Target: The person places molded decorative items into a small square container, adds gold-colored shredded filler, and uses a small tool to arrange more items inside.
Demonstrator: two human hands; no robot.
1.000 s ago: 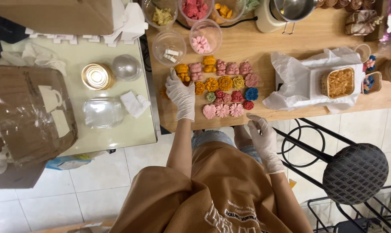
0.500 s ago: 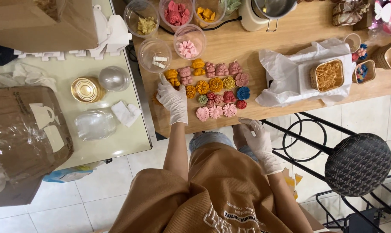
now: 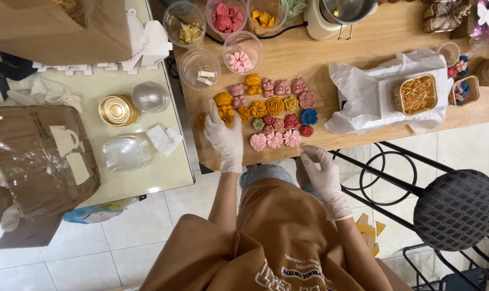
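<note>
Nearest you: your brown apron [image 3: 277, 242] over blue jeans, above a pale tiled floor [image 3: 142, 226].

Your right hand [image 3: 322, 172], in a white glove, hangs off the table's near edge over your lap, fingers loosely curled and holding nothing.

Your left hand [image 3: 225, 137], also gloved, lies flat on the wooden table [image 3: 363, 54] with fingers together and pointing away from you. Its fingertips touch an orange flower-shaped piece [image 3: 223, 100] at the left end of the cluster; whether it pinches the piece cannot be told.

The flower-shaped pieces [image 3: 274, 108] sit in rough rows just beyond and right of that hand:
- near row, pale pink;
- middle, orange, yellow, green, red and one blue [image 3: 309, 116];
- far row, dusty pink and orange.

Right of the cluster: white paper [image 3: 357, 102] bearing a white tray with a small woven basket [image 3: 415, 94] of golden pieces. A round dark stool [image 3: 457, 210] stands below the table edge.

Farther back: clear plastic cups [image 3: 200, 69] holding white, pink, red, yellow and tan bits, and a cream-coloured pot [image 3: 336, 16].

To your left, a pale green table [image 3: 163, 172] with a gold tin lid [image 3: 116, 109], a clear round dome [image 3: 150, 97], a clear container [image 3: 127, 152] and a cardboard box [image 3: 37, 156] wrapped in plastic.
</note>
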